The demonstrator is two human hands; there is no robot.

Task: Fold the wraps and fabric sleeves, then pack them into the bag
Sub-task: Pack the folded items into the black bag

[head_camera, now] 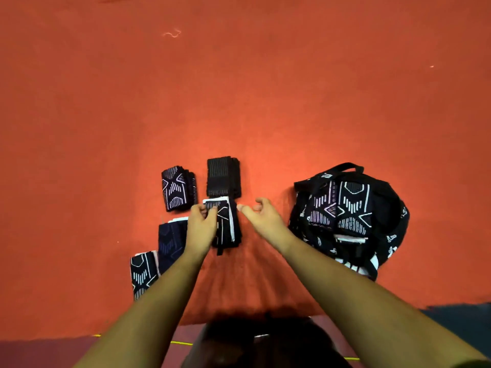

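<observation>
A black drawstring bag lies open on the right, with patterned black-and-white sleeves inside it. My left hand grips the left edge of a folded patterned sleeve at the centre. My right hand hovers just right of that sleeve with fingers apart, holding nothing. A folded black ribbed wrap lies just beyond the held sleeve. A folded patterned sleeve rests to the left. Two more folded pieces, one dark blue and one patterned, lie at the near left.
Everything sits on a red-orange cloth surface that stretches far ahead and to both sides. Its near edge runs along the bottom, with darker floor below it. A small pale thread lies far back.
</observation>
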